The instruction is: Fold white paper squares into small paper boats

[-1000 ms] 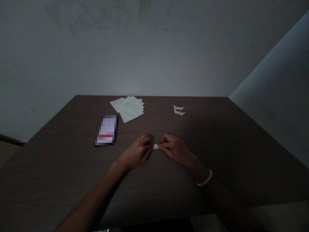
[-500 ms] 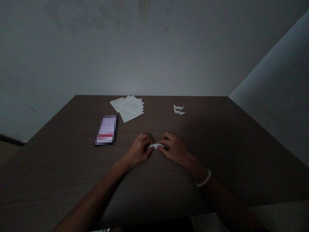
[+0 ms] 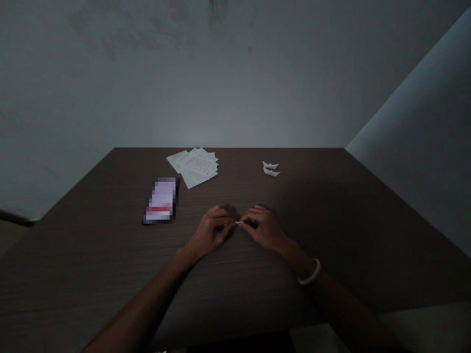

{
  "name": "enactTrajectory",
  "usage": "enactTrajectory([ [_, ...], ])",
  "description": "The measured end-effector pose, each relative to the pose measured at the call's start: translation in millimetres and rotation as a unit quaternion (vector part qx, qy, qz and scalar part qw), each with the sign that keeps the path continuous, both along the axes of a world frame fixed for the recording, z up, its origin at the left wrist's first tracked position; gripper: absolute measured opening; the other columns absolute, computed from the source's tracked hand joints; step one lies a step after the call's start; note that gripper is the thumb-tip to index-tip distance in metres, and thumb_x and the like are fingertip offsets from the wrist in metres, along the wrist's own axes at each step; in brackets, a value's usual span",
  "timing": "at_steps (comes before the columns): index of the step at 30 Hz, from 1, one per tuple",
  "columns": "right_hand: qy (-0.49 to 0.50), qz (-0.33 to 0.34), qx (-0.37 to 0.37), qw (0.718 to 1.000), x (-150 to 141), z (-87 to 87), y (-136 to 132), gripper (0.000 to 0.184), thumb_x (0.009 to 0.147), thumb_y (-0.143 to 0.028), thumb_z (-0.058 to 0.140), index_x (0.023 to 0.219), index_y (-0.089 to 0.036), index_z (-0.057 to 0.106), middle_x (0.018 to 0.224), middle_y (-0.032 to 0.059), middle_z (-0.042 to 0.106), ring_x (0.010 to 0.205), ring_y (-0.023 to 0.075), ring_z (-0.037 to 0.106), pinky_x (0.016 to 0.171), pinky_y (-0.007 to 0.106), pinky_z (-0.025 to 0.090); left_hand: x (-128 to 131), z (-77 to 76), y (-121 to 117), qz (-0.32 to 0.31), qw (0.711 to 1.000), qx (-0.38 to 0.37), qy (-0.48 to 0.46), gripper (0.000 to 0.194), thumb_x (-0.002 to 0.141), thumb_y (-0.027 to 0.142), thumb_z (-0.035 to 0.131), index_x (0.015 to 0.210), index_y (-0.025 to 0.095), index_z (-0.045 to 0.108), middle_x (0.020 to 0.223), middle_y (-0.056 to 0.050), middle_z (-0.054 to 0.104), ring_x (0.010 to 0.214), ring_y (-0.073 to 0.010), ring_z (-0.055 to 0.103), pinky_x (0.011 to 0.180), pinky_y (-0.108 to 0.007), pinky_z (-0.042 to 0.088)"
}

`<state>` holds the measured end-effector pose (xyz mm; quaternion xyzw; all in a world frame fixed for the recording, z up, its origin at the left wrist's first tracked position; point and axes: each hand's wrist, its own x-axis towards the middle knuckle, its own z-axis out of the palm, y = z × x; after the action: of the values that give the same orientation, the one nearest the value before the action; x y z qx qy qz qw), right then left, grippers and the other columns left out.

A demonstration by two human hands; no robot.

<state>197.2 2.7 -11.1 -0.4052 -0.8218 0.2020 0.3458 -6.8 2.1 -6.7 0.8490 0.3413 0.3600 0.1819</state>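
Dark brown wood-grain table (image 3: 279, 289) against a grey wall (image 3: 221, 83). Loose paper sheets (image 3: 193, 167) and two small paper boats (image 3: 271, 168) lie toward the far edge. Left hand (image 3: 209, 232) and right hand (image 3: 265, 228), both narrowed, pinch a thin white paper strip (image 3: 239, 222) between them, mid-table.

Dim, grainy light; pale glow on the wall (image 3: 206, 113), soft shadows beyond the left hand (image 3: 209, 233) and right hand (image 3: 267, 229)

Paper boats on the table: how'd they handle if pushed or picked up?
The paper boats look light, being small folds of thin white paper, so a push would probably slide or tip them. The creases may add some stiffness, but a firm pinch would likely crush them.
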Motion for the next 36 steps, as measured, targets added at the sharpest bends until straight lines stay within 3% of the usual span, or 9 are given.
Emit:
enactTrajectory([
  [4,0.010,0.010,0.000,1.000,0.2,0.4,-1.1,0.010,0.085,-0.026,0.066,0.078,-0.020,0.067,0.079,0.0012,0.070,0.073,0.0150,0.057,0.079,0.032,0.040,0.3,3.3,-1.7,-0.010,1.000,-0.017,-0.011,0.020,0.091,0.025,0.054,0.087,0.016,0.071,0.080,-0.006,0.065,0.076,-0.0170,0.053,0.069,-0.031,0.042],
  [7,0.030,0.024,-0.029,0.999,-0.6,0.2,-1.0,0.010,0.085,-0.025,0.067,0.076,-0.020,0.067,0.075,-0.0007,0.069,0.068,0.0133,0.056,0.079,0.031,0.040,0.6,10.4,-3.0,-0.033,0.996,-0.081,-0.012,0.021,0.091,0.026,0.054,0.083,0.017,0.071,0.079,-0.004,0.065,0.076,-0.0164,0.053,0.071,-0.031,0.042],
  [11,0.082,0.008,-0.089,0.993,-2.8,1.2,-0.5,0.010,0.084,-0.022,0.065,0.076,-0.020,0.070,0.069,-0.0014,0.067,0.064,0.0121,0.053,0.066,0.026,0.040,-0.1,15.5,-2.4,-0.031,0.986,-0.157,-0.053,0.022,0.090,0.028,0.056,0.077,0.017,0.071,0.075,-0.003,0.064,0.076,-0.0165,0.055,0.072,-0.032,0.043],
  [16,0.113,-0.020,-0.154,0.981,-3.3,0.9,-1.8,0.011,0.082,-0.024,0.064,0.075,-0.018,0.070,0.062,-0.0021,0.061,0.056,0.0099,0.048,0.054,0.023,0.036,1.6,15.3,-2.3,-0.012,0.977,-0.196,-0.082,0.023,0.087,0.027,0.058,0.071,0.015,0.070,0.071,-0.004,0.062,0.074,-0.0165,0.055,0.070,-0.031,0.043],
  [20,0.118,-0.018,-0.166,0.979,-2.7,0.5,-4.2,0.013,0.079,-0.021,0.066,0.067,-0.016,0.066,0.057,-0.0035,0.056,0.053,0.0084,0.044,0.050,0.021,0.033,4.5,14.6,-4.2,-0.020,0.976,-0.200,-0.082,0.026,0.086,0.029,0.057,0.067,0.015,0.067,0.067,-0.003,0.060,0.068,-0.0149,0.053,0.067,-0.030,0.043],
  [24,0.114,-0.003,-0.164,0.980,-2.1,0.1,-3.4,0.010,0.078,-0.019,0.067,0.069,-0.017,0.069,0.060,-0.0026,0.060,0.055,0.0085,0.047,0.053,0.021,0.035,5.3,13.9,-4.9,-0.021,0.982,-0.173,-0.070,0.027,0.086,0.029,0.057,0.065,0.015,0.064,0.063,-0.001,0.057,0.066,-0.0140,0.051,0.067,-0.029,0.042],
  [30,0.086,-0.016,-0.157,0.984,1.7,-3.5,2.0,0.015,0.083,-0.030,0.065,0.077,-0.019,0.072,0.060,-0.0029,0.061,0.053,0.0082,0.047,0.050,0.021,0.033,3.3,16.9,-4.6,-0.004,0.981,-0.182,-0.070,0.031,0.090,0.033,0.052,0.069,0.015,0.065,0.067,-0.003,0.059,0.067,-0.0144,0.053,0.064,-0.028,0.042],
  [36,0.070,-0.013,-0.149,0.986,2.5,-1.0,1.1,0.013,0.082,-0.023,0.065,0.071,-0.017,0.068,0.058,-0.0035,0.058,0.052,0.0079,0.045,0.050,0.021,0.032,2.3,13.3,-3.0,-0.002,0.981,-0.184,-0.062,0.027,0.088,0.030,0.054,0.067,0.015,0.062,0.066,-0.001,0.056,0.066,-0.0136,0.051,0.065,-0.028,0.040],
])
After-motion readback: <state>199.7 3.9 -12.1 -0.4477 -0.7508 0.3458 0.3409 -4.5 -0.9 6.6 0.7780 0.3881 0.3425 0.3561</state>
